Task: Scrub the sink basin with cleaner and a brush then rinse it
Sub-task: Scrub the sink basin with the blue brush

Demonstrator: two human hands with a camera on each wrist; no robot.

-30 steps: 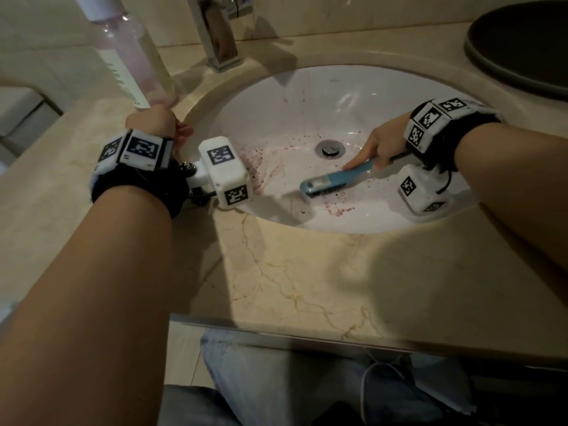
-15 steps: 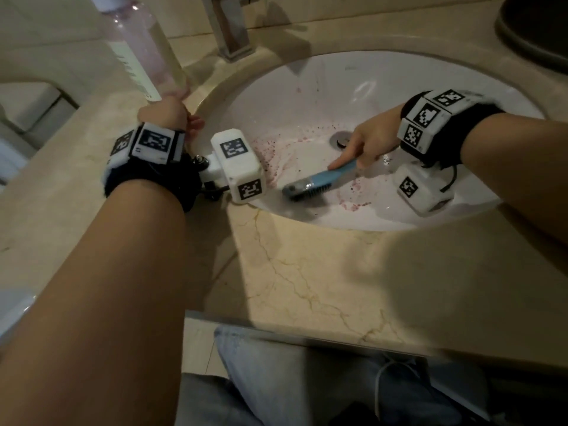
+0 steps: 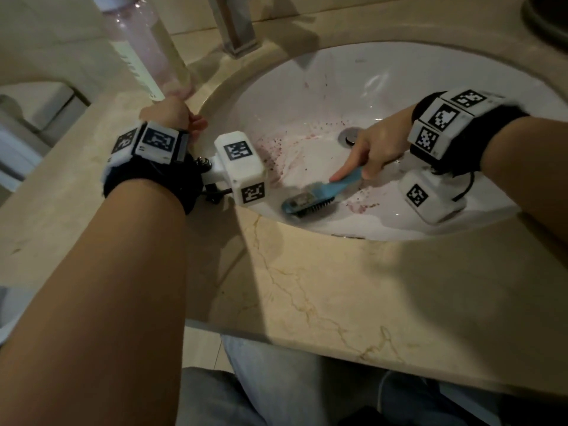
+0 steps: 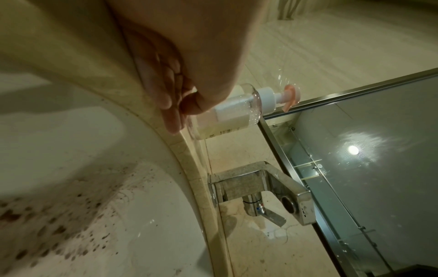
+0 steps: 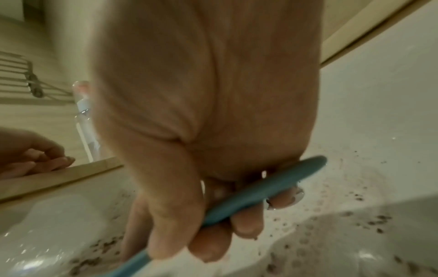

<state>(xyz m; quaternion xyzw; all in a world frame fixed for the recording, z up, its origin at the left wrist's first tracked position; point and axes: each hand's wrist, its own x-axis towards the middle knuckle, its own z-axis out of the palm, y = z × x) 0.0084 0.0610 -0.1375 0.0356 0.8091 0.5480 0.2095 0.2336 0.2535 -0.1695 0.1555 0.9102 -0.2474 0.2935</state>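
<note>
The white sink basin (image 3: 384, 75) carries pink-red specks and smears on its left and near sides. My right hand (image 3: 372, 149) grips the handle of a blue scrubbing brush (image 3: 316, 198), index finger stretched along it; the dark bristles press on the near wall of the basin, below and left of the drain (image 3: 349, 135). The right wrist view has the blue handle (image 5: 255, 191) crossing my curled fingers (image 5: 246, 224). My left hand (image 3: 172, 113) rests on the counter rim, fingers loosely curled, beside the base of a clear pump bottle of cleaner (image 3: 144, 47), holding nothing.
A square chrome faucet (image 3: 236, 26) stands behind the basin, and its lever shows in the left wrist view (image 4: 260, 185). A beige marble counter (image 3: 338, 287) surrounds the sink. A mirror (image 4: 355, 168) runs along the wall. A dark round object (image 3: 550, 23) sits at the far right.
The right hand has drawn the brush from just below the drain toward the near-left wall of the basin. The left hand stays by the bottle. The head view has shifted closer.
</note>
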